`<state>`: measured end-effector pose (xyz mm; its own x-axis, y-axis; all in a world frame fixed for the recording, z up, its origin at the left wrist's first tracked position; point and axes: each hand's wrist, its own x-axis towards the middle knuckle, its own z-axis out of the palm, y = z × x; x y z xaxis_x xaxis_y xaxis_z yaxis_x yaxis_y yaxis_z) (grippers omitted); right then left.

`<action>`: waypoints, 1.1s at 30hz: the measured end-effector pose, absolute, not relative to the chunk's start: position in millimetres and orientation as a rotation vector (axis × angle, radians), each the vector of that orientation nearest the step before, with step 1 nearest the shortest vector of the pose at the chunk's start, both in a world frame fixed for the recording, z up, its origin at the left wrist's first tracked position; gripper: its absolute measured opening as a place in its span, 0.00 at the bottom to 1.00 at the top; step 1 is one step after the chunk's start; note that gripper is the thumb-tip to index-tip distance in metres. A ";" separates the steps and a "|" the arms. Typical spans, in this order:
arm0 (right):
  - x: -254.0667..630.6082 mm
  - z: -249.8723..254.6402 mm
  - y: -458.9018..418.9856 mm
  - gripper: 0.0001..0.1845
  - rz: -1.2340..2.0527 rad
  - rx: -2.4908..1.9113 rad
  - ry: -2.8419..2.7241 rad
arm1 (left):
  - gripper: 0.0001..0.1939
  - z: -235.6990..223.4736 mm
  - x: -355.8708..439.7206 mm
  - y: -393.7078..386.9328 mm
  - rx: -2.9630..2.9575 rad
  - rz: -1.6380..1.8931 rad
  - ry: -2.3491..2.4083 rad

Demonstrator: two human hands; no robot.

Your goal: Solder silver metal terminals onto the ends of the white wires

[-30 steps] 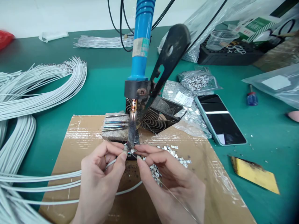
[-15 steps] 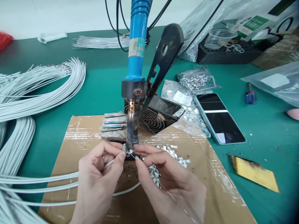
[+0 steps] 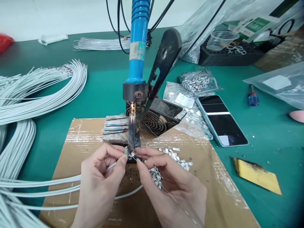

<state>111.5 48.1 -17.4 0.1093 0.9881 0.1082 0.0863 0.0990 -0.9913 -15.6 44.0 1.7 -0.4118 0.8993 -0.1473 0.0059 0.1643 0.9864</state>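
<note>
A blue-handled soldering iron is clamped tip down in a black stand arm. Below its tip, my left hand pinches a white cable near its end between thumb and index finger. My right hand is closed on a thin solder wire, whose end reaches the iron tip from the right. A small shiny metal piece sits at the tip between my fingertips; whether either hand grips it I cannot tell. Loose metal tabs lie partly behind my right hand.
Cardboard covers the green table. Behind the iron stand spare tips on a grey block and a black fan. White cable bundles lie left; a phone, a screwdriver and a yellow sponge lie right.
The view has shifted slightly. Both hands stay in nearly the same place under the iron tip, still holding the cable and the solder wire.
</note>
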 end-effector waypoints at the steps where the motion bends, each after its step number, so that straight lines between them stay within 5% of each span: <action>1: 111.7 -18.1 48.2 0.10 1.008 -1.232 -1.229 | 0.08 1.8 -15.5 44.2 0.894 1.361 1.619; 33: 115.3 -23.9 50.6 0.11 0.978 -1.167 -1.276 | 0.06 0.9 -14.4 46.4 0.978 1.418 1.652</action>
<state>115.3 50.6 -23.9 0.0806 0.9801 0.1814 0.0797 0.1750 -0.9813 -14.4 46.4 0.9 -0.4380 0.8973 -0.0538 0.0827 0.0998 0.9916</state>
